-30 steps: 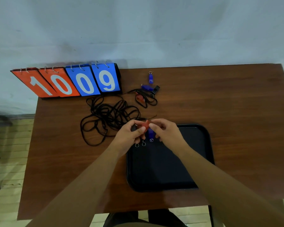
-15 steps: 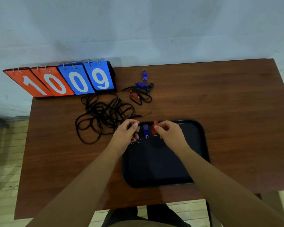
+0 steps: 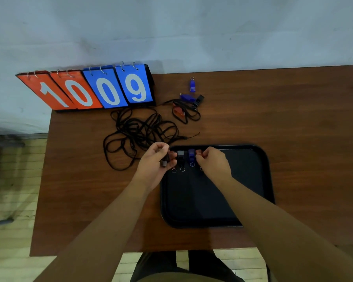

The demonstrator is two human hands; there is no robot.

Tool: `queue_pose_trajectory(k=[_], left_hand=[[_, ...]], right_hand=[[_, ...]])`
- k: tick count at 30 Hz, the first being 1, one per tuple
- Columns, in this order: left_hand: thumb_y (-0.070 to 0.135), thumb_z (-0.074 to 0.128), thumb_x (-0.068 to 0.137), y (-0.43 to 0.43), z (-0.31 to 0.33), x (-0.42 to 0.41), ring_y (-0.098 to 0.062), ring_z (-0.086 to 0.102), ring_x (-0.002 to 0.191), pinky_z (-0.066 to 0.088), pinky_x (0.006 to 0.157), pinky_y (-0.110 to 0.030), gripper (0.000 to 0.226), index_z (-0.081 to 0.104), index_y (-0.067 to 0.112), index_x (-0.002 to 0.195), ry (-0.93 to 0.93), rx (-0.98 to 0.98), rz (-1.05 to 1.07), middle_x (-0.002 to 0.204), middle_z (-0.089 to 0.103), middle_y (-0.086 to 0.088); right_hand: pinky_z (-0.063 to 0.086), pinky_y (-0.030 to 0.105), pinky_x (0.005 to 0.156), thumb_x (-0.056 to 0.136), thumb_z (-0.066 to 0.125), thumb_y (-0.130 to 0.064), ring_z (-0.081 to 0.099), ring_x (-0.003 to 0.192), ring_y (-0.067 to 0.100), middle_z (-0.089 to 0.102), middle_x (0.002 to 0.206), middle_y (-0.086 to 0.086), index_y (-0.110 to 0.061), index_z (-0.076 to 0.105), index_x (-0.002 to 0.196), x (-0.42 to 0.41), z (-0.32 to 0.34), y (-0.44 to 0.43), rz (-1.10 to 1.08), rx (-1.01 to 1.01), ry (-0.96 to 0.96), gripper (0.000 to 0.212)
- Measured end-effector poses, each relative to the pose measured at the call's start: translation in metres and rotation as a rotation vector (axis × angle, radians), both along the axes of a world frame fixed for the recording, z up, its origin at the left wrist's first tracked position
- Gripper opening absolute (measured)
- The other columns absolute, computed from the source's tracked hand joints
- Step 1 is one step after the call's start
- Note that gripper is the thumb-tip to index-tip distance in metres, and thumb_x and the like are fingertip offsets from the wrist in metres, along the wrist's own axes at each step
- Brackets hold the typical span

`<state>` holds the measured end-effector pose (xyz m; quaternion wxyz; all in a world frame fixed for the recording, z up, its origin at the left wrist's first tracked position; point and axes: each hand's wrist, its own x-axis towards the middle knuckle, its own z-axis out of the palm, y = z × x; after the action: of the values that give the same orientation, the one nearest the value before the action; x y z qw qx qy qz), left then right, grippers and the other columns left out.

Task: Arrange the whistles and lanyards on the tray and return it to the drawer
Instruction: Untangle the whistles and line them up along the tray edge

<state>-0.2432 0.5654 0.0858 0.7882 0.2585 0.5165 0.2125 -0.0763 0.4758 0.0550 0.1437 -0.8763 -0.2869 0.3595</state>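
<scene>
A black tray (image 3: 253, 180) lies on the wooden table. Along its far left edge sit a black whistle (image 3: 180, 155) and a blue whistle (image 3: 191, 155), key rings toward me. My right hand (image 3: 212, 163) pinches a red whistle (image 3: 199, 153) just right of the blue one, low over the tray. My left hand (image 3: 155, 161) pinches a dark whistle (image 3: 165, 159) at the tray's left corner. A tangle of black lanyards (image 3: 139, 135) lies left of the tray. Farther back are two blue whistles (image 3: 192, 85) (image 3: 186, 97), a black whistle (image 3: 199, 99) and a red whistle (image 3: 178, 111) on a lanyard.
A flip scoreboard (image 3: 90, 90) reading 1009 stands at the table's back left corner against the wall. The table's left edge (image 3: 41, 180) drops to a tiled floor. My legs show below the near edge.
The red whistle passed from between both hands to my right hand and moved right, past the blue whistle, down onto the tray. My left hand shifted to the dark whistle at the corner.
</scene>
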Motion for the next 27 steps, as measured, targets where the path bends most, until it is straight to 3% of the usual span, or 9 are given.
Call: queue_pose_trajectory(k=[4, 7, 11, 14, 17, 20, 24, 27], left_hand=[[0.01, 0.052, 0.1, 0.001, -0.004, -0.001, -0.013, 0.062, 0.079, 0.052, 0.075, -0.03, 0.012, 0.061, 0.014, 0.094, -0.05, 0.022, -0.004, 0.089, 0.062, -0.003], [0.011, 0.056, 0.098, 0.002, -0.007, -0.002, -0.016, 0.063, 0.085, 0.052, 0.08, -0.032, 0.013, 0.067, 0.015, 0.095, -0.035, 0.094, -0.075, 0.091, 0.066, -0.001], [0.012, 0.061, 0.095, 0.002, -0.006, 0.002, -0.018, 0.063, 0.09, 0.049, 0.085, -0.036, 0.011, 0.07, 0.018, 0.093, -0.029, 0.131, -0.147, 0.093, 0.067, -0.001], [0.014, 0.068, 0.091, 0.001, -0.002, 0.005, -0.016, 0.063, 0.088, 0.049, 0.083, -0.034, 0.006, 0.069, 0.018, 0.095, -0.037, 0.177, -0.21, 0.091, 0.068, 0.002], [0.021, 0.074, 0.085, 0.002, 0.003, 0.005, -0.02, 0.063, 0.095, 0.052, 0.091, -0.038, 0.01, 0.071, 0.026, 0.094, 0.024, 0.29, -0.314, 0.093, 0.066, 0.002], [0.017, 0.073, 0.088, 0.001, 0.006, 0.004, -0.02, 0.065, 0.098, 0.054, 0.094, -0.038, 0.012, 0.071, 0.026, 0.096, 0.08, 0.357, -0.38, 0.095, 0.067, 0.002], [0.009, 0.071, 0.089, -0.002, 0.01, 0.007, -0.01, 0.064, 0.087, 0.052, 0.08, -0.027, 0.015, 0.068, 0.018, 0.101, 0.17, 0.482, -0.476, 0.092, 0.068, 0.002], [0.01, 0.073, 0.088, -0.005, 0.011, 0.007, -0.015, 0.065, 0.086, 0.053, 0.079, -0.029, 0.016, 0.07, 0.021, 0.099, 0.241, 0.559, -0.55, 0.093, 0.069, 0.0]], right_hand=[[0.055, 0.04, 0.071, 0.093, 0.062, -0.042, 0.064, 0.081, 0.023, 0.065, 0.09, 0.004, -0.015, 0.058, 0.093, -0.002, -0.006, -0.002, -0.024, 0.003, 0.01, 0.027], [0.055, 0.04, 0.071, 0.093, 0.063, -0.045, 0.062, 0.083, 0.021, 0.061, 0.099, 0.002, -0.016, 0.058, 0.097, -0.002, -0.003, -0.004, -0.054, 0.028, 0.007, 0.03], [0.053, 0.033, 0.069, 0.095, 0.061, -0.043, 0.059, 0.081, 0.012, 0.059, 0.1, -0.003, -0.016, 0.06, 0.098, -0.004, 0.018, -0.008, -0.139, 0.192, 0.011, 0.027], [0.05, 0.025, 0.067, 0.097, 0.059, -0.038, 0.063, 0.076, 0.006, 0.068, 0.089, -0.008, -0.023, 0.066, 0.096, -0.007, 0.04, -0.005, -0.091, 0.289, 0.249, 0.017], [0.05, 0.024, 0.06, 0.099, 0.059, -0.032, 0.063, 0.066, 0.006, 0.071, 0.087, -0.005, -0.025, 0.07, 0.102, -0.011, 0.055, -0.006, -0.061, 0.325, 0.506, 0.014], [0.051, 0.027, 0.059, 0.099, 0.061, -0.025, 0.063, 0.066, 0.011, 0.074, 0.089, 0.0, -0.02, 0.071, 0.109, -0.011, 0.057, -0.01, -0.102, 0.345, 0.597, 0.015], [0.05, 0.026, 0.059, 0.096, 0.066, -0.017, 0.061, 0.064, 0.012, 0.073, 0.09, 0.005, -0.016, 0.069, 0.111, -0.007, 0.056, -0.016, -0.171, 0.33, 0.721, 0.016], [0.049, 0.024, 0.058, 0.093, 0.07, -0.017, 0.058, 0.058, 0.008, 0.07, 0.091, 0.007, -0.016, 0.066, 0.114, -0.004, 0.054, -0.021, -0.139, 0.279, 0.796, 0.022]])
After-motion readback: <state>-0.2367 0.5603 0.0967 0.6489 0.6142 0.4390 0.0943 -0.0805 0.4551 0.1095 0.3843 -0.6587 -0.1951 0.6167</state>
